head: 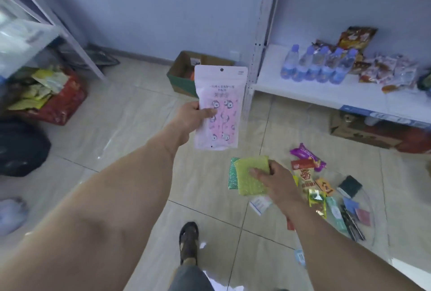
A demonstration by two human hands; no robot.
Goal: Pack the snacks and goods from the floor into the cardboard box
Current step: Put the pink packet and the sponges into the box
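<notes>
My left hand (192,115) grips a pink and white packet of face masks (220,94), held upright in the air in front of the open cardboard box (180,70) that stands by the far wall. My right hand (272,181) holds a stack of yellow and green scouring pads (250,174) above the floor, lower and to the right. A pile of snack packets and small goods (312,174) lies on the tiles at the right, including a purple wrapper (307,155) and a dark sponge (349,185).
A white shelf unit (303,87) at the right carries several water bottles (317,64) and snack bags. Another cardboard box (359,129) sits under it. A red bag of packets (60,101) and a black bag (21,148) stand at the left. My sandalled foot (189,241) is below.
</notes>
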